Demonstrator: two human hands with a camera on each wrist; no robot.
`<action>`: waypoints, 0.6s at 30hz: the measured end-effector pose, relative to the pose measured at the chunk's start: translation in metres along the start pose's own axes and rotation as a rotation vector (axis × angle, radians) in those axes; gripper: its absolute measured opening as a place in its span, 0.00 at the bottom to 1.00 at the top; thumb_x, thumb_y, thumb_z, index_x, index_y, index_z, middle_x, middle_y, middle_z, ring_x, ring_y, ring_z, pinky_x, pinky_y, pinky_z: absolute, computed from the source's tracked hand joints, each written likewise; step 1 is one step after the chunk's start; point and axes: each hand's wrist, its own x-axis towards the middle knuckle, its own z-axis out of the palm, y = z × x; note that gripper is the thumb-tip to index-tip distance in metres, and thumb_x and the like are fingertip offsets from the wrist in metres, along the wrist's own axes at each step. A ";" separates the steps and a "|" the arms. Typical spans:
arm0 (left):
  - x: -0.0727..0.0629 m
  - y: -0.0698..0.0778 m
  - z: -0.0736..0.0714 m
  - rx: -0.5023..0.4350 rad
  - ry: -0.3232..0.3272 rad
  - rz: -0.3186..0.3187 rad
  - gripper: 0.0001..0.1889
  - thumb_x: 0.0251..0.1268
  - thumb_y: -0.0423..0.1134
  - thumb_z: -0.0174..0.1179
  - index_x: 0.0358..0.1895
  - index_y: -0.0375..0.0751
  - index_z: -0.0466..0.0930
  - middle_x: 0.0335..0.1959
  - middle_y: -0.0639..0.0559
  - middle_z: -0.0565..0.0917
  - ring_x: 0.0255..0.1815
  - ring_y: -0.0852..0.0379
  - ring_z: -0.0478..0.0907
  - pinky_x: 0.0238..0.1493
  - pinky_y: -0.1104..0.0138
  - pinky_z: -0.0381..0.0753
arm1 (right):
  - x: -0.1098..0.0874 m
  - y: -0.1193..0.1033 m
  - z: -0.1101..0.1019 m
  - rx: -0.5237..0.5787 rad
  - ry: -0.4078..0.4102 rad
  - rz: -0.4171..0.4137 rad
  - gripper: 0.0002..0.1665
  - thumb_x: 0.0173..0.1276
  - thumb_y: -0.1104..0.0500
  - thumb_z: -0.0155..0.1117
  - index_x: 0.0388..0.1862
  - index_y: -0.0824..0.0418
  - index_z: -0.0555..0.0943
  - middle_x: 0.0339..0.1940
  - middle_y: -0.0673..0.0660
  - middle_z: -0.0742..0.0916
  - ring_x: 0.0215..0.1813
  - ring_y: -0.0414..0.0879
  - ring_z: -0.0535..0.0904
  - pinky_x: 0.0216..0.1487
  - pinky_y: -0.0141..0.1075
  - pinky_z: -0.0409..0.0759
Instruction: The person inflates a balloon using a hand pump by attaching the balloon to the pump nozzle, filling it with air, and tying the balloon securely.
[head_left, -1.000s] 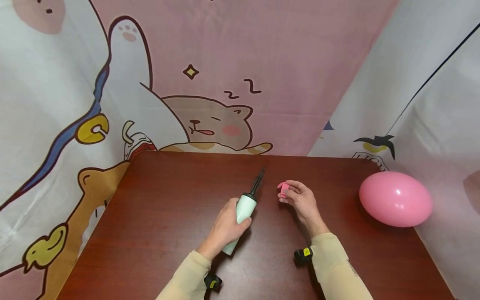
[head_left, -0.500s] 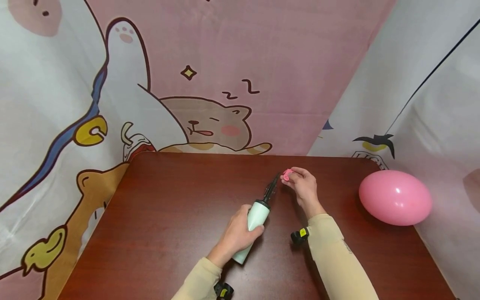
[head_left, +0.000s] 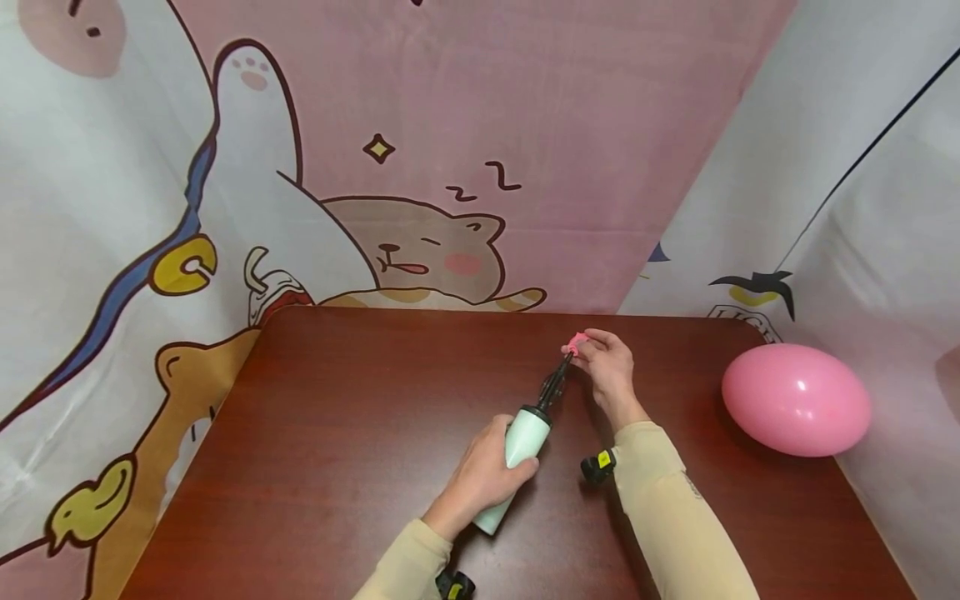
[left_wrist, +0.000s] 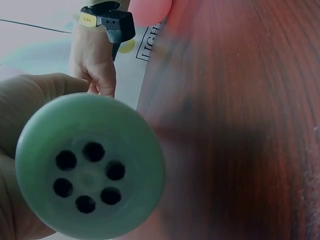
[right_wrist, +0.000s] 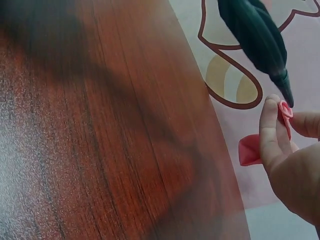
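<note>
A pale green balloon pump (head_left: 527, 437) with a black tapered nozzle (head_left: 553, 385) is gripped round its body by my left hand (head_left: 483, 471). In the left wrist view the round end of the pump (left_wrist: 90, 170) shows several dark holes. My right hand (head_left: 609, 367) pinches a limp pink balloon (head_left: 577, 342) by its neck between fingers and thumb. The right wrist view has the nozzle's tip (right_wrist: 286, 92) right at the rolled mouth (right_wrist: 285, 109) of that balloon; whether it has entered, I cannot tell. Part of the limp balloon is hidden behind the fingers.
An inflated pink balloon (head_left: 797, 400) lies at the right edge of the brown wooden table (head_left: 337, 433). Cloth with printed cartoon animals (head_left: 442, 242) hangs behind the table and at its sides. A small black camera (head_left: 597, 467) is strapped at the right wrist.
My left hand has carried the pump to the right, bringing its nozzle up to the limp balloon. The right hand has moved slightly away from me, turning the balloon's mouth toward the nozzle.
</note>
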 end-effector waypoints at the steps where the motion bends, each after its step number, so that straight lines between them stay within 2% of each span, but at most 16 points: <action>1: 0.000 0.000 0.000 0.000 0.001 -0.002 0.30 0.60 0.44 0.69 0.63 0.36 0.72 0.42 0.50 0.80 0.36 0.56 0.76 0.35 0.64 0.75 | 0.000 0.000 0.000 -0.006 -0.005 -0.006 0.23 0.77 0.68 0.60 0.68 0.69 0.71 0.52 0.63 0.84 0.38 0.41 0.90 0.49 0.33 0.85; 7: 0.001 0.000 0.001 0.001 0.008 -0.007 0.30 0.59 0.44 0.69 0.63 0.36 0.73 0.42 0.50 0.80 0.37 0.55 0.76 0.36 0.64 0.75 | -0.002 -0.001 0.000 -0.045 -0.032 -0.035 0.24 0.76 0.68 0.61 0.68 0.69 0.71 0.58 0.68 0.81 0.38 0.39 0.89 0.48 0.33 0.85; 11: 0.000 0.001 0.001 -0.005 0.003 -0.020 0.31 0.59 0.45 0.69 0.64 0.36 0.72 0.43 0.49 0.81 0.37 0.55 0.76 0.36 0.63 0.76 | -0.005 -0.001 -0.001 -0.062 -0.045 -0.027 0.25 0.75 0.66 0.63 0.69 0.68 0.71 0.61 0.68 0.79 0.39 0.40 0.89 0.53 0.38 0.85; 14: 0.000 0.001 0.001 -0.018 0.000 -0.029 0.32 0.60 0.45 0.69 0.65 0.36 0.72 0.43 0.48 0.81 0.37 0.55 0.76 0.35 0.63 0.76 | -0.008 -0.001 0.000 -0.053 -0.045 -0.014 0.27 0.75 0.66 0.63 0.70 0.66 0.69 0.59 0.65 0.79 0.39 0.40 0.89 0.55 0.40 0.84; 18: 0.001 0.002 0.002 -0.027 0.016 -0.018 0.31 0.59 0.45 0.70 0.64 0.36 0.72 0.42 0.48 0.81 0.36 0.55 0.76 0.35 0.63 0.76 | -0.014 -0.001 0.002 0.005 -0.031 -0.019 0.29 0.74 0.67 0.65 0.68 0.64 0.64 0.54 0.61 0.79 0.38 0.40 0.90 0.51 0.36 0.85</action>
